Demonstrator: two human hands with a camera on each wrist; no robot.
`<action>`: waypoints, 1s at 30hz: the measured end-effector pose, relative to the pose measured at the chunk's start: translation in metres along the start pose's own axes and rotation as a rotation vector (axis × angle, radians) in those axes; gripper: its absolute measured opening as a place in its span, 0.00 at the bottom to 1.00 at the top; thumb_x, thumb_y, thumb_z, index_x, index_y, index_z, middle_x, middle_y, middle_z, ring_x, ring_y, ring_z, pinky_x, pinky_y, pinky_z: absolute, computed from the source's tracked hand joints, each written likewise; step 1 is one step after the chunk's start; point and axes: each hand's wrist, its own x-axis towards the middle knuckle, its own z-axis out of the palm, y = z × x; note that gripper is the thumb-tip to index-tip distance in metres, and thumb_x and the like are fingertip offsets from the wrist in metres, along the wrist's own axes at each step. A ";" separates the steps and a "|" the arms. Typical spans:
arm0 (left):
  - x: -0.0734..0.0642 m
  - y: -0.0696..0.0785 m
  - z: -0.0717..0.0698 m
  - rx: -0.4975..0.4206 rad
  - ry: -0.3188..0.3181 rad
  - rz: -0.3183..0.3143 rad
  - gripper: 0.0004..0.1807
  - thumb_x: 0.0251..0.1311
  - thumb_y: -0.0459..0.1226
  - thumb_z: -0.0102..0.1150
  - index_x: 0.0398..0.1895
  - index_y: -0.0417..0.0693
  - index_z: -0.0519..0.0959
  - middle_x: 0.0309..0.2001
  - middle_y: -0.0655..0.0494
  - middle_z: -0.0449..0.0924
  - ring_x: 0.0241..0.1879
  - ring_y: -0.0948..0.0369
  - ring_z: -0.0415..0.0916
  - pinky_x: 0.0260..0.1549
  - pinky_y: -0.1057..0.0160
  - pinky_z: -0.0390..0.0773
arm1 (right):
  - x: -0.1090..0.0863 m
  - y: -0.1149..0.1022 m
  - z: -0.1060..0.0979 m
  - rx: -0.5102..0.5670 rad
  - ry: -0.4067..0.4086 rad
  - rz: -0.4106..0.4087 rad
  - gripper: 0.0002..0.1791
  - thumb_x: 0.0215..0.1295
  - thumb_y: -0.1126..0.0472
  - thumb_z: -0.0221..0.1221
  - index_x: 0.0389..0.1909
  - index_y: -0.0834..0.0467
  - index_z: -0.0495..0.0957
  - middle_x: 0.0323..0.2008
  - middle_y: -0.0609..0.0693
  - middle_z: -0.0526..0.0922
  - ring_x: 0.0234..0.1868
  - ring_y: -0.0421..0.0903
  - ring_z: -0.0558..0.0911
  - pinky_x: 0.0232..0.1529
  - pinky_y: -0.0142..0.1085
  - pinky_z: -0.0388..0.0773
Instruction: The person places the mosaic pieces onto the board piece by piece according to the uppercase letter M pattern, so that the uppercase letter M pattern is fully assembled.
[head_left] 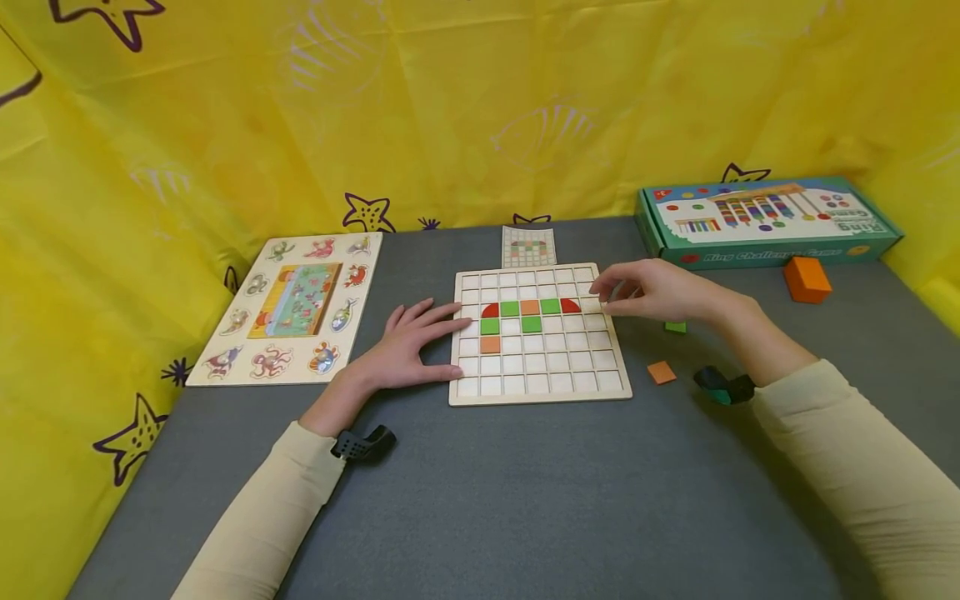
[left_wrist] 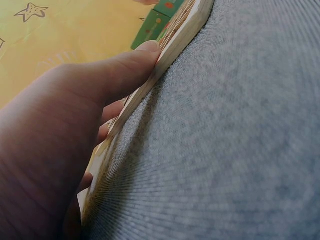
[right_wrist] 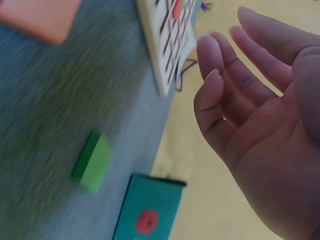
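Observation:
A wooden grid board (head_left: 540,401) lies mid-table with several green, orange and red tiles in its cells. Among them are a red rounded tile (head_left: 571,306) and an orange square tile (head_left: 490,344). My left hand (head_left: 408,354), fingers spread, rests on the board's left edge; its thumb (left_wrist: 137,60) touches the rim. Over the upper right edge of the board hovers my right hand (head_left: 648,290), its fingers loosely bent with nothing seen between them. A loose green tile (right_wrist: 93,162) and a loose orange tile (head_left: 662,372) lie on the table to the board's right.
A small pattern card (head_left: 528,247) sits against the board's far edge. To the left lies a sea-animal puzzle board (head_left: 251,371). At the back right are a green game box (head_left: 772,252) and an orange block (head_left: 807,280). A yellow curtain (head_left: 450,108) hangs behind.

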 end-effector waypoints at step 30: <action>0.000 0.001 -0.001 0.001 -0.012 -0.023 0.43 0.59 0.58 0.67 0.77 0.59 0.66 0.79 0.56 0.54 0.77 0.42 0.40 0.67 0.32 0.32 | -0.053 0.059 -0.009 -0.077 0.060 0.117 0.17 0.67 0.59 0.68 0.54 0.61 0.82 0.47 0.51 0.84 0.44 0.47 0.79 0.46 0.42 0.77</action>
